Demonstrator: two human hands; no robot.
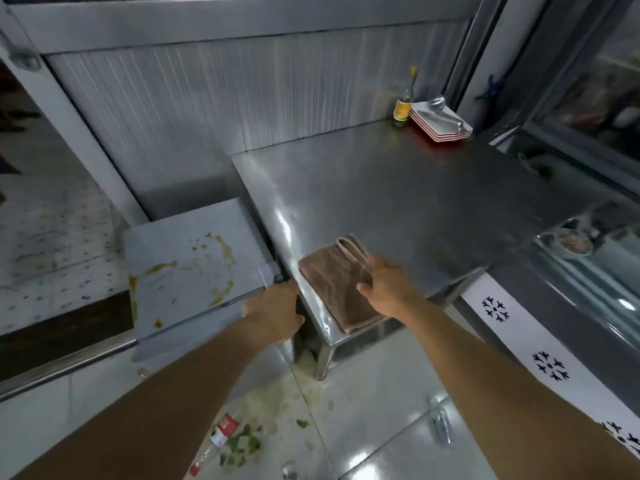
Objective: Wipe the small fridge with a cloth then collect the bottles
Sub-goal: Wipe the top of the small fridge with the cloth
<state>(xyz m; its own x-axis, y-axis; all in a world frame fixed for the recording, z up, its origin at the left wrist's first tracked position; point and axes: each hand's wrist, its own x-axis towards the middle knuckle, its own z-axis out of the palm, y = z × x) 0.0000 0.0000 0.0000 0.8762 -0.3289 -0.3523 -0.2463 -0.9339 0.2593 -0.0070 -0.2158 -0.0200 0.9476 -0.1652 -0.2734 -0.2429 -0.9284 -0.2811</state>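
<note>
Wiping hadn't started: right hand [388, 289] was grasping the folded brown cloth [334, 289] on the steel table's [415, 195] corner, mid-frame. Left hand [273, 315], fingers curled, gripped the stained white fridge's [180, 271] edge. Next, carry it leftward. 2 plastic bottles [218, 441] waited on the floor below.

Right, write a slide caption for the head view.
Right hand grips brown cloth on steel table, beside stained fridge.
</note>
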